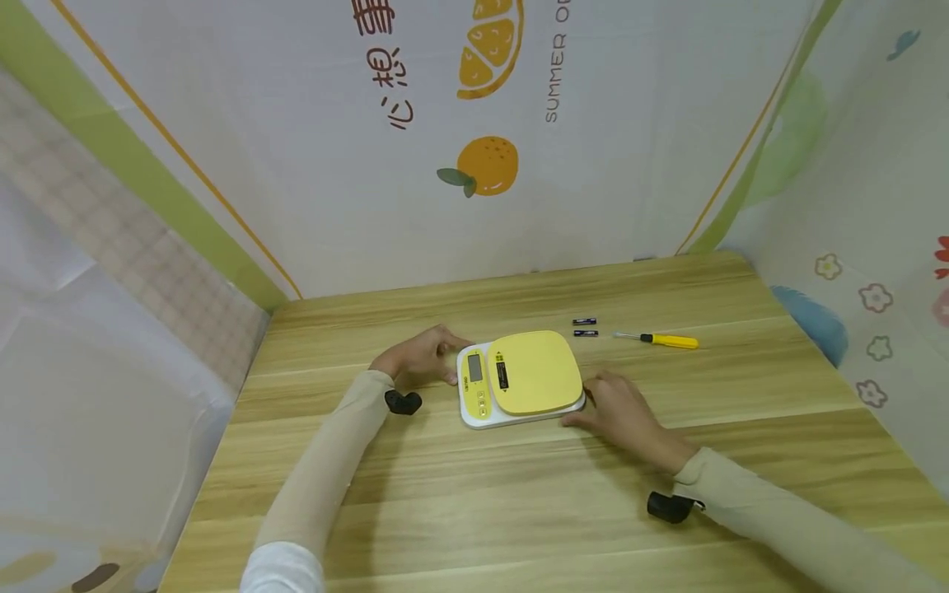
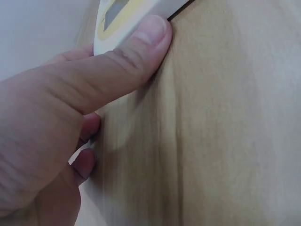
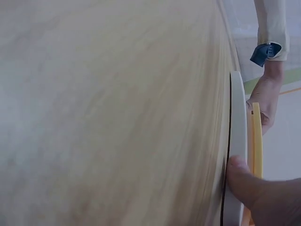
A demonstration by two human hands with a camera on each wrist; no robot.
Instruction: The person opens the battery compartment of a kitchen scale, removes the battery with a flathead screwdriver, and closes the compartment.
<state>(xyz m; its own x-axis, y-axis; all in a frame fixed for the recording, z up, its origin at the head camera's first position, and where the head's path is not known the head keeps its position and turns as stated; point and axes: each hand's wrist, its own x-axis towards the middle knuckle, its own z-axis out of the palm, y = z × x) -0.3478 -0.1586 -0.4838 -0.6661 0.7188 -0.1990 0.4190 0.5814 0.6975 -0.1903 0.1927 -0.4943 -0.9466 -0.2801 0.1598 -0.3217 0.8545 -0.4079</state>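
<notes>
A yellow-and-white digital kitchen scale (image 1: 537,375) lies on the wooden table, its small display and buttons on the left and the yellow weighing plate on the right. My left hand (image 1: 424,354) holds the scale's left end. In the left wrist view, the thumb (image 2: 141,44) presses against the white side near the display. At the opposite end, my right hand (image 1: 621,416) grips the right edge. Its thumb (image 3: 240,176) lies along the white base below the yellow plate in the right wrist view; the other fingers are mostly hidden there.
Two dark batteries (image 1: 585,333) lie just beyond the scale's far right corner. Beside them is a screwdriver (image 1: 670,341) with a yellow handle. A printed cloth (image 1: 334,206) hangs behind the wooden table (image 1: 474,511), and more cloth hangs at both sides.
</notes>
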